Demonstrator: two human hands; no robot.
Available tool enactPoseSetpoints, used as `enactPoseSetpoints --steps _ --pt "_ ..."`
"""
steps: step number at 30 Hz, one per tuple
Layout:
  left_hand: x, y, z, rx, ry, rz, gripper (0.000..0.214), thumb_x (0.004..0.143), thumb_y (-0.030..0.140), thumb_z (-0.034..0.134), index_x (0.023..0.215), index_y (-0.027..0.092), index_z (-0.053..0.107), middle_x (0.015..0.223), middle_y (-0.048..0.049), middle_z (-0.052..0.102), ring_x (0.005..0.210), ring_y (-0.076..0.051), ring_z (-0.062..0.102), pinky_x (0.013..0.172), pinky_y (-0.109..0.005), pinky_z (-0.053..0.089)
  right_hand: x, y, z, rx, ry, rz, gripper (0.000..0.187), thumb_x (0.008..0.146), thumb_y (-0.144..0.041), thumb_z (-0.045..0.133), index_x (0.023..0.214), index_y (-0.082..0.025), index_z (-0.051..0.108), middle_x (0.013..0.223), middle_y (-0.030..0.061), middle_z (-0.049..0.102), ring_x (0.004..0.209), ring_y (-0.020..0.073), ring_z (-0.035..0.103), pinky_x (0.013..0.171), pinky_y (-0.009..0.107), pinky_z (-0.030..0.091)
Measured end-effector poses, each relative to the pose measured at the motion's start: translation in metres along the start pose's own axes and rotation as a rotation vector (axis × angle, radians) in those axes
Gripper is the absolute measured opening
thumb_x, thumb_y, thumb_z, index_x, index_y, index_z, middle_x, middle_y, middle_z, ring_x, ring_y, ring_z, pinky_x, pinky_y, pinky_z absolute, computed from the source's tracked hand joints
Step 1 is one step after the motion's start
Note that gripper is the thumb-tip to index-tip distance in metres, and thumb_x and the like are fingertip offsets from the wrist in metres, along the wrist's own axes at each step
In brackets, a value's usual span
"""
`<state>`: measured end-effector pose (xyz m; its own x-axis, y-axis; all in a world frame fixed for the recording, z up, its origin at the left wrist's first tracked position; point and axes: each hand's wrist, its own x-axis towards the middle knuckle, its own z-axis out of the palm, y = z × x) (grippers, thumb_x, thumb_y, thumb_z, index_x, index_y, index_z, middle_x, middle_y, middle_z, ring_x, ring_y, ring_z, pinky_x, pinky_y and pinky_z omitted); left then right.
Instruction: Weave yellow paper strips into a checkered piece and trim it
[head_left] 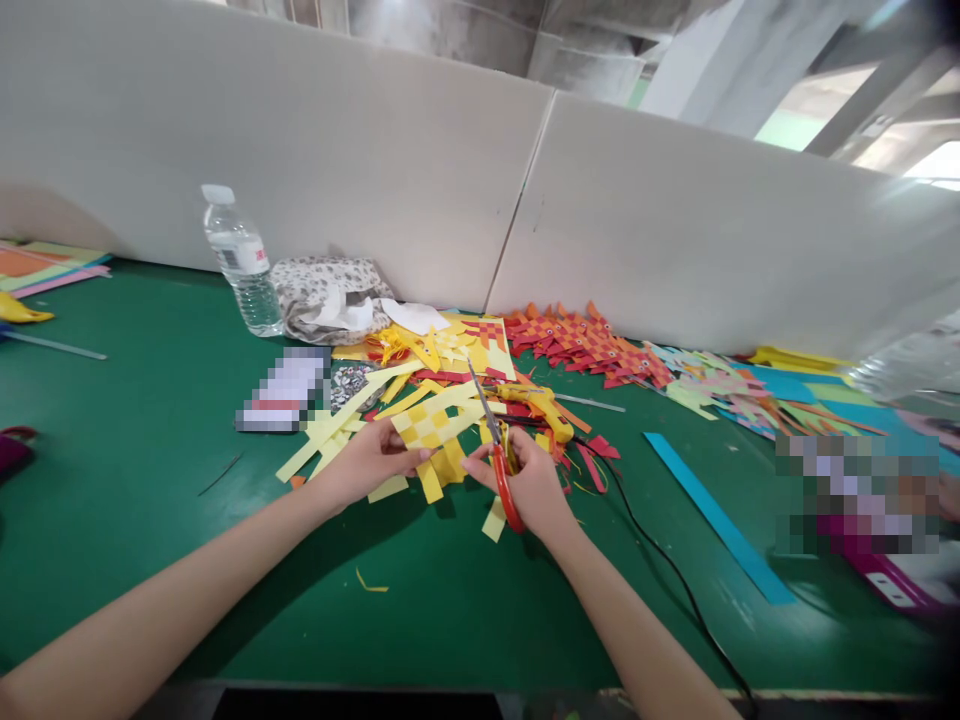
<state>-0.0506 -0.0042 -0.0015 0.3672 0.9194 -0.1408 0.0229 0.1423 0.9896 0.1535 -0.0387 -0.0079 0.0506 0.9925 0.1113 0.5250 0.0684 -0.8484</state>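
Between the fingers of my left hand (373,460) is a woven paper piece (433,437) in two yellows, with loose strip ends sticking out. My right hand (534,480) is closed around red-handled scissors (504,480), whose blades point up and away from me. The right fingertips are close to the woven piece's right edge; whether they touch it I cannot tell. Around both hands lie pale yellow paper strips (337,420) and red scraps (592,465). Just beyond the scissors rests a yellow glue gun (551,410) with a black cord (645,530).
A water bottle (244,265), a patterned cloth pouch (330,285) and a blurred phone (285,392) stand or lie at left. A heap of red-orange woven paper fish (581,345) lies along the white partition (675,200). At right are a blue strip (716,515) and a magenta object (870,565).
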Motion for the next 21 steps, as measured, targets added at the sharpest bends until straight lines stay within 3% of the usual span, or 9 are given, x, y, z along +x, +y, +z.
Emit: enactPoseSetpoints --steps 5,11,14,21 --pt "-0.004 0.001 0.013 -0.041 -0.071 -0.044 0.027 0.058 0.026 0.074 0.08 0.016 0.061 0.077 -0.0042 0.07 0.067 -0.015 0.064 0.062 -0.024 0.051 0.001 -0.007 0.004 0.209 -0.074 0.039 0.037 0.054 -0.035 0.072 0.075 -0.019 0.047 0.071 -0.0018 0.057 0.056 0.0107 0.049 0.055 0.025 0.044" --pt "-0.005 -0.004 0.016 -0.135 -0.094 -0.062 0.031 0.062 0.03 0.073 0.087 0.015 0.063 0.087 -0.007 0.07 0.076 -0.016 0.065 0.066 -0.024 0.052 -0.002 -0.014 0.003 0.183 -0.13 0.021 0.037 0.054 -0.034 0.072 0.072 -0.02 0.044 0.062 -0.0059 0.048 0.05 0.0081 0.042 0.05 0.022 0.041" --pt "-0.002 -0.003 0.01 -0.232 -0.033 -0.067 0.029 0.062 0.031 0.073 0.083 0.014 0.061 0.085 -0.0072 0.07 0.074 -0.016 0.065 0.068 -0.025 0.052 -0.002 -0.011 0.004 0.126 -0.078 0.009 0.034 0.057 -0.035 0.07 0.071 -0.02 0.043 0.062 -0.0045 0.051 0.05 0.0094 0.044 0.049 0.023 0.041" --pt "0.003 -0.003 0.002 -0.466 0.063 -0.095 0.018 0.068 0.025 0.07 0.074 0.015 0.056 0.08 -0.0045 0.069 0.065 -0.012 0.063 0.068 -0.028 0.054 0.005 0.001 0.002 0.154 0.172 0.02 0.027 0.061 -0.035 0.067 0.075 -0.019 0.05 0.077 0.0038 0.065 0.064 0.0168 0.059 0.061 0.03 0.047"
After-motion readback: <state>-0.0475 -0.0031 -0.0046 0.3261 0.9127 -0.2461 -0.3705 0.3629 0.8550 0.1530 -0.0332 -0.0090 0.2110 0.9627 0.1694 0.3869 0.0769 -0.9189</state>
